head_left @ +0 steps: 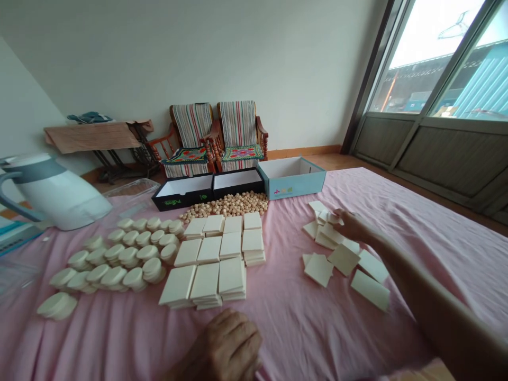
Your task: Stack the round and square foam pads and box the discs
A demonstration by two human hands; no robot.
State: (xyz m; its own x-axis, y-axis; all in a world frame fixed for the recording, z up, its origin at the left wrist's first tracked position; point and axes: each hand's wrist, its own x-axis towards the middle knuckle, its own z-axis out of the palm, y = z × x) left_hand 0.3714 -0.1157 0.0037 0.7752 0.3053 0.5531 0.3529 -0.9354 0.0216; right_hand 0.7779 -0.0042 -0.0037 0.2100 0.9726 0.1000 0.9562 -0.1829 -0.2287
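My right hand [352,226] reaches into a loose pile of pale square wooden tiles [344,259] at the right. Its fingers are closed at the tips on a small wooden tile [335,218] at the far side of the pile. Near the front edge, my left hand [233,341] rests on the cloth with its fingers curled under; whatever is inside is hidden. Just beyond it stand stacked square tiles [205,280] in neat rows. Left of those are rows of stacked round wooden discs [115,275]. Small wooden pieces [238,203] lie heaped behind the square stacks.
Two black boxes [186,197] and a light blue box [296,185] line the table's back edge. A white and grey jug [59,190] and a clear plastic tray [138,188] are at the left. Pink cloth [286,328] covers the table. Two chairs [238,127] stand beyond.
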